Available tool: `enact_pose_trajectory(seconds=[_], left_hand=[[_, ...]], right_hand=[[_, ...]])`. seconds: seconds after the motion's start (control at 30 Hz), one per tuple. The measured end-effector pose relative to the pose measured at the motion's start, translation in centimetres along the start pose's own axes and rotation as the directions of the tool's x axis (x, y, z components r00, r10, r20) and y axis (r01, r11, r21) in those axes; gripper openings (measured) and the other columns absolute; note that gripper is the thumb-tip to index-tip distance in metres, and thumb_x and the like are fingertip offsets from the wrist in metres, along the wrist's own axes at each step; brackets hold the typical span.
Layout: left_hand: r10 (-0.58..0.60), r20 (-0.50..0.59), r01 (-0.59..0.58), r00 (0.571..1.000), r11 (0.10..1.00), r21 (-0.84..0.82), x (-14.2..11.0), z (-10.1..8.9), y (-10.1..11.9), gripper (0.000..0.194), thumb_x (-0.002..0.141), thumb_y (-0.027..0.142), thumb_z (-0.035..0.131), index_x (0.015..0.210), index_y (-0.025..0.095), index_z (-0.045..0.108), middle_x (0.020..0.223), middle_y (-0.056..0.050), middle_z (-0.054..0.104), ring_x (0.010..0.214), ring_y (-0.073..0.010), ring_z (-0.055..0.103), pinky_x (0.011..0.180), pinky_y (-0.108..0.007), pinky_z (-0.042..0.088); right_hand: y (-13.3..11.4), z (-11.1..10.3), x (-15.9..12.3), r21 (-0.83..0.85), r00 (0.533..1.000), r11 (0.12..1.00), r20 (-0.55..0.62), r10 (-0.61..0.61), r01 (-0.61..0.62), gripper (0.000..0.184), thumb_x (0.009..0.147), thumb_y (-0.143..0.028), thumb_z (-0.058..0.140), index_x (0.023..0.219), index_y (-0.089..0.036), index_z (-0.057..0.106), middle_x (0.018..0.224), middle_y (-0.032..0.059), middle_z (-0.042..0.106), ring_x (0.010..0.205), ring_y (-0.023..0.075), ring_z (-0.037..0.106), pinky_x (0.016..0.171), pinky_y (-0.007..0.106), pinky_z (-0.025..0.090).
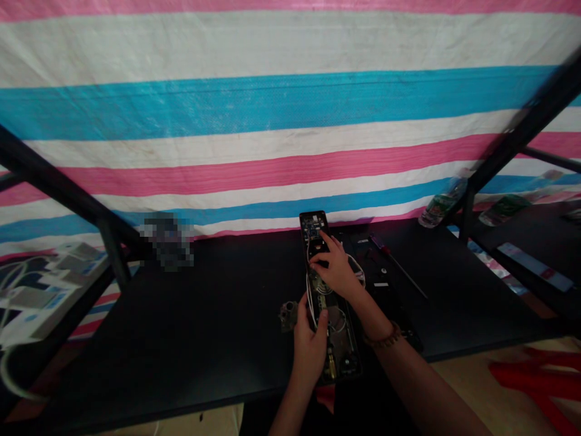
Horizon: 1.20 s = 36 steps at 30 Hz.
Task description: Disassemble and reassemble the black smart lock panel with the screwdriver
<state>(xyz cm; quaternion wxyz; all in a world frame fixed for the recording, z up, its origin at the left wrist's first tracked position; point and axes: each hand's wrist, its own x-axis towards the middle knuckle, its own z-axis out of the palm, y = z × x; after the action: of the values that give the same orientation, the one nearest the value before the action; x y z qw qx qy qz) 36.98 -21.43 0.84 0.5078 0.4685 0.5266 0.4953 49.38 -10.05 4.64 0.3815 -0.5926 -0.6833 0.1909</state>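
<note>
A long, narrow electronic device [347, 339] lies opened up, its inside facing me, with a circuit board [313, 225] at the far end and white wires [310, 300] along its length. My left hand [311, 339] grips its near left side, thumb over the inside and fingers at the outer edge. Over the far half is my right hand [336, 266], its index finger stretched onto the board and its thumb apart from it, near the wires. Some of its fingers are hidden. Beside my left hand sits a small metallic part [287, 316].
A long screwdriver [402, 269] lies right of the device, beside a dark panel [385, 300] and small pieces. A plastic bottle [440, 203] stands by the right frame. A pixelated object [167, 239] is at back left. White boxes with cables [54, 290] lie beyond the left frame.
</note>
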Motion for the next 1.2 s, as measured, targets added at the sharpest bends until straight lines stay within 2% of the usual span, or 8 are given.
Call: enact_pose_trajectory(seconds=[0.3, 0.73, 0.9, 1.03, 1.2], left_hand=[[-0.029, 0.022, 0.029, 0.999, 1.000, 0.006, 0.0, -0.1, 0.0, 0.056, 0.094, 0.045, 0.060, 0.140, 0.017, 0.049, 0.128, -0.014, 0.071, 0.119, -0.0277, 0.068, 0.102, -0.041, 0.051], [0.015, 0.016, -0.015, 1.000, 1.000, -0.007, 0.0, 0.0, -0.1, 0.053, 0.094, 0.041, 0.060, 0.140, 0.016, 0.049, 0.129, -0.015, 0.071, 0.119, -0.0273, 0.069, 0.102, -0.040, 0.052], [-0.004, 0.020, 0.004, 1.000, 1.000, -0.007, -0.1, 0.0, -0.1, 0.053, 0.094, 0.042, 0.059, 0.139, 0.016, 0.049, 0.131, -0.015, 0.070, 0.120, -0.0265, 0.068, 0.103, -0.039, 0.052], [-0.024, 0.025, 0.024, 0.999, 1.000, 0.004, 0.0, -0.1, -0.2, 0.056, 0.093, 0.042, 0.061, 0.141, 0.016, 0.048, 0.129, -0.015, 0.071, 0.118, -0.0269, 0.069, 0.100, -0.040, 0.053], [-0.005, 0.019, 0.006, 1.000, 1.000, -0.012, 0.0, 0.0, -0.2, 0.054, 0.093, 0.041, 0.061, 0.140, 0.017, 0.049, 0.131, -0.015, 0.070, 0.120, -0.0273, 0.068, 0.102, -0.040, 0.052]], right_hand=[[-0.1, 0.0, -0.2, -0.012, 0.999, 1.000, -0.026, -0.026, 0.026, 0.011, 0.077, -0.013, 0.072, 0.079, -0.023, 0.078, 0.162, 0.0075, 0.042, 0.151, 0.0374, 0.031, 0.118, 0.062, 0.027], [-2.0, 0.3, -0.8, -0.128, 0.996, 0.990, -0.086, 0.039, -0.050, 0.011, 0.077, -0.011, 0.070, 0.078, -0.021, 0.074, 0.158, 0.0119, 0.046, 0.147, 0.0405, 0.035, 0.110, 0.064, 0.036], [-1.0, 0.0, -0.4, -0.074, 0.997, 0.997, -0.066, 0.029, -0.034, 0.010, 0.077, -0.012, 0.073, 0.074, -0.021, 0.074, 0.157, 0.0119, 0.047, 0.145, 0.0391, 0.039, 0.112, 0.063, 0.035], [-0.2, -0.2, -0.2, -0.023, 0.999, 1.000, -0.047, -0.011, 0.010, 0.010, 0.080, -0.013, 0.072, 0.078, -0.021, 0.077, 0.158, 0.0136, 0.047, 0.146, 0.0359, 0.042, 0.116, 0.061, 0.034], [-0.4, 0.1, -0.4, -0.021, 0.997, 1.000, -0.073, -0.001, -0.001, 0.010, 0.078, -0.012, 0.072, 0.077, -0.022, 0.076, 0.159, 0.0124, 0.046, 0.146, 0.0357, 0.042, 0.117, 0.061, 0.031]])
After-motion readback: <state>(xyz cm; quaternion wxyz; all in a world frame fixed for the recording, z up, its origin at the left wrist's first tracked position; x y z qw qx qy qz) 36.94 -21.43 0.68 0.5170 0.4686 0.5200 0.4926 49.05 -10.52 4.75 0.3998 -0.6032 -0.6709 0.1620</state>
